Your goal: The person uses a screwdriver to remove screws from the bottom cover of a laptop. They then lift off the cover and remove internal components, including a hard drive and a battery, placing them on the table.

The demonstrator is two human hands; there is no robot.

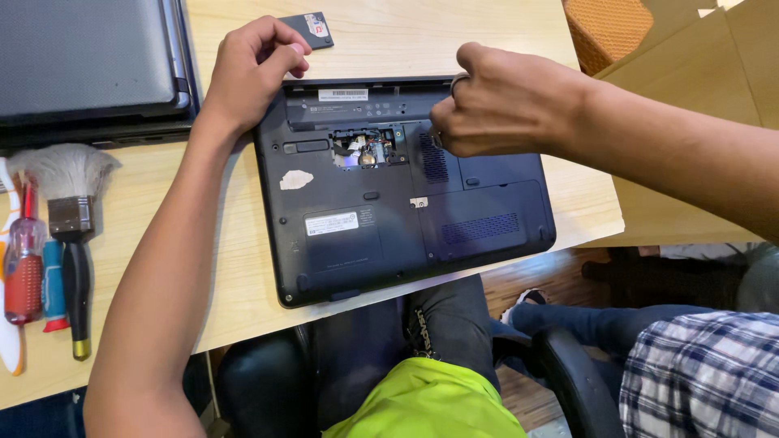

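Note:
A black laptop (381,235) lies upside down on the wooden table (235,268), its near edge overhanging the table front. A small compartment (365,148) in its base is uncovered and shows parts inside. My left hand (251,69) curls over the laptop's far left corner, fingers bent onto the edge. Knuckles up, my right hand (503,101) hovers over the far middle of the base, its fingers closed and pressed down beside a vent grille. Whatever the fingers hold is hidden.
A small black cover plate (308,28) lies beyond the laptop. A closed grey laptop (81,57) sits at far left. A brush (71,211) and a red-handled screwdriver (24,268) lie at the left edge. A cardboard box (698,81) stands right. Another person in plaid (706,373) sits at lower right.

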